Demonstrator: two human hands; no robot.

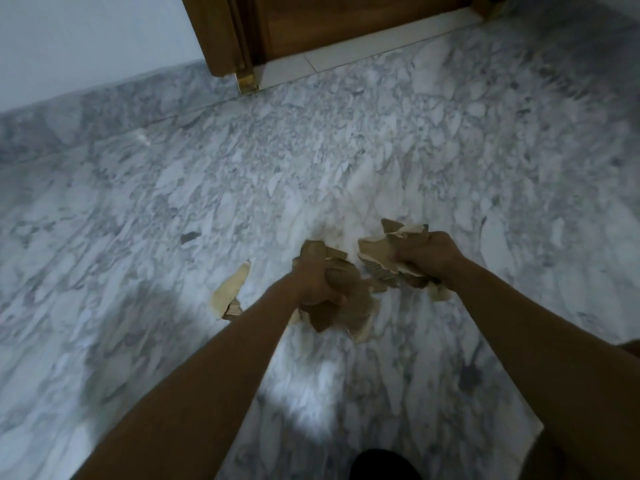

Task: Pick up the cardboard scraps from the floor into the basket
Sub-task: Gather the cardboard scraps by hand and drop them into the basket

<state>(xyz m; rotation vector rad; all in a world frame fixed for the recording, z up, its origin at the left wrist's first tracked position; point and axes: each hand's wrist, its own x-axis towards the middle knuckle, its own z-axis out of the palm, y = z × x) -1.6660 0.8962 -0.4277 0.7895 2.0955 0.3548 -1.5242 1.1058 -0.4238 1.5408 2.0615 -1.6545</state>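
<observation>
My left hand (317, 284) grips a crumpled bundle of brown cardboard scraps (343, 306) just above the marble floor. To its right, my right hand (427, 254) grips a second bundle of torn scraps (377, 252), with pieces sticking out above and below the fist. One pale loose scrap (230, 292) lies on the floor to the left of my left forearm. No basket is in view.
A wooden door and frame (277, 26) stand at the top, with a white threshold strip (374, 46) below them. A pale wall (86, 39) meets the grey marble floor (207, 168) at the upper left. A dark shape (384, 465) sits at the bottom edge.
</observation>
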